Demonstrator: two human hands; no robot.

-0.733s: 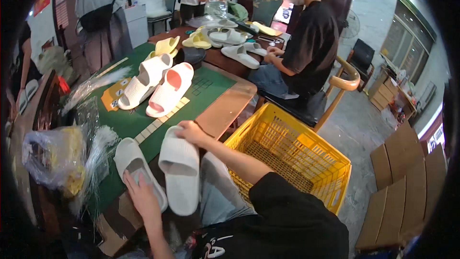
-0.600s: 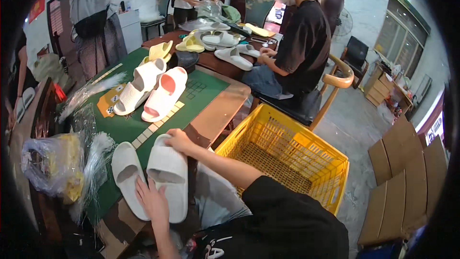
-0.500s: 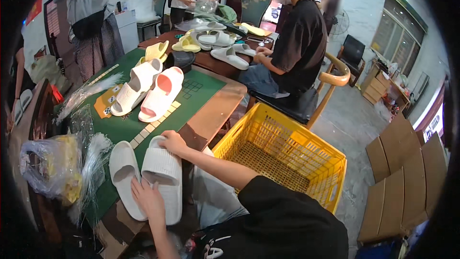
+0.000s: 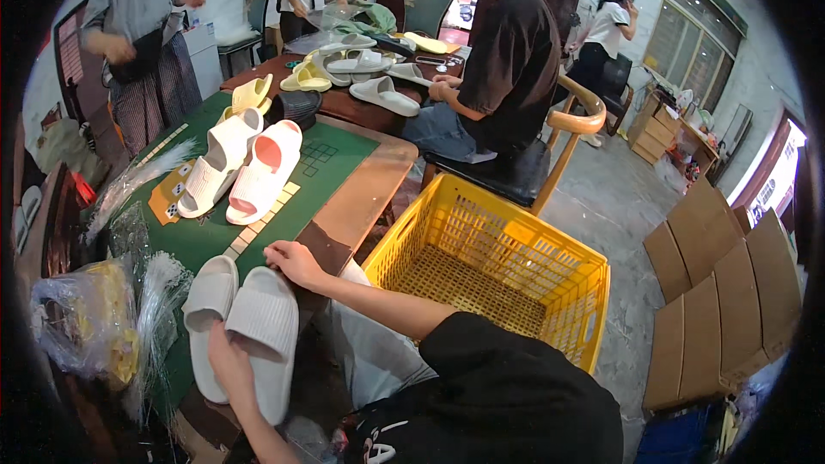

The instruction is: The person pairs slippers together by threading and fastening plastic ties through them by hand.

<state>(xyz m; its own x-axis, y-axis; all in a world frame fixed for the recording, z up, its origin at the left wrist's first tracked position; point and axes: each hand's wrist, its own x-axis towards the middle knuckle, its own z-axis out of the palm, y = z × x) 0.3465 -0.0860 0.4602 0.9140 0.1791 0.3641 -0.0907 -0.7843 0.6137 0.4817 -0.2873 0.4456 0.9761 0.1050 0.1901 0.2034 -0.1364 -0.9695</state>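
- The left hand lies at the near end of a pair of pale grey slippers, fingers flat across the seam between them; it presses rather than clasps, and how far it curls underneath cannot be told.
- The right hand sits at the far end of the same pair, fingers bent over the toe of the right-hand grey slipper, gripping its tip loosely.
- That slipper lies with its ribbed surface showing, long axis running near to far, with the far end leaning a little to the person's right.
- The left-hand grey slipper lies touching it, side by side and almost parallel, on the same axis.
- Both rest on the near part of the green table mat, close to the table's wooden edge.
- Just left of the pair stand crinkled clear plastic bags, one with yellow contents.
- To the right of the table, on the floor, stands a yellow plastic crate with latticed walls.
- Farther up the mat two white slippers with pink insoles lie side by side, long axes slanting from near left to far right.
- Beyond, on a brown table, lie yellow slippers and more pale ones.
- A seated person in a black shirt works at that table; other people stand farther back.
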